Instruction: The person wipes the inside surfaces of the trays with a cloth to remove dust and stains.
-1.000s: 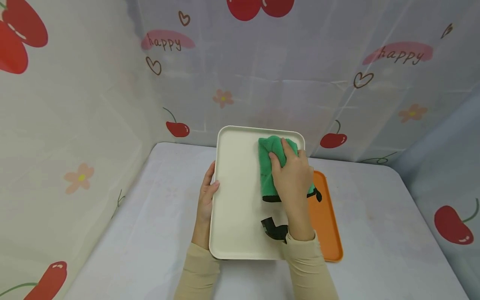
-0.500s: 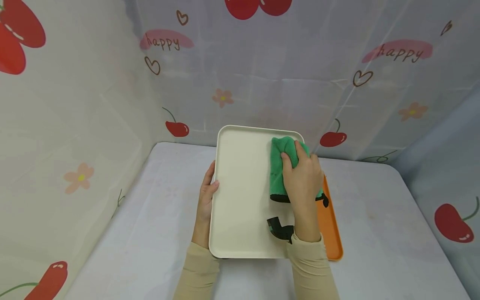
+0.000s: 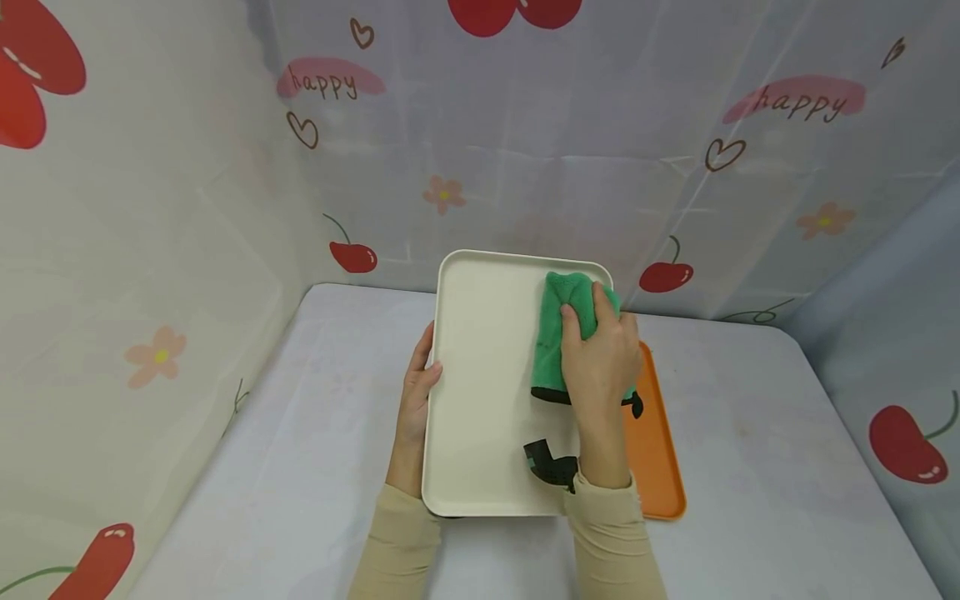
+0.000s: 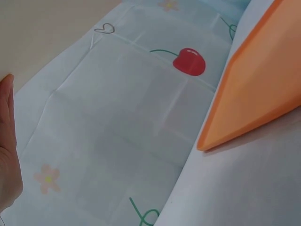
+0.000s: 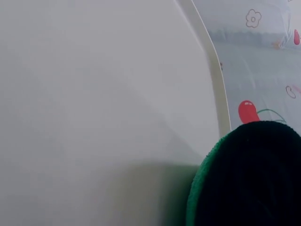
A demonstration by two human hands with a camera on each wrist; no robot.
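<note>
Head view: my left hand (image 3: pixel 415 408) grips the off-white tray (image 3: pixel 487 383) by its left side, thumb over the rim, while my right hand (image 3: pixel 603 354) holds a green cloth (image 3: pixel 551 346) against the tray's upper right. On that hand, thumb and index finger stand apart with creased cloth between them; how the other fingers lie I cannot tell. Both my forearms, in beige sleeves (image 3: pixel 395 533), reach forward from the near edge, the right one crossing the tray's lower right corner. A black fitting (image 3: pixel 551 467) juts leftward beside my right wrist.

White covering lies over the counter (image 3: pixel 300 467), and pale curtains (image 3: pixel 525 117) rise behind it and at both sides, printed with cherries, flowers, hearts and the word "happy." An orange tray (image 3: pixel 656 450) lies on the counter to the right, partly hidden behind the off-white one; the left wrist view catches one of its corners.

Long axis running away from me, the off-white tray turns its inner face my way, its far edge seen against the back curtain. The cloth's longer side runs roughly the same way, black hem toward me. Leaning slightly left at its far end, the orange tray also points away from me.
</note>
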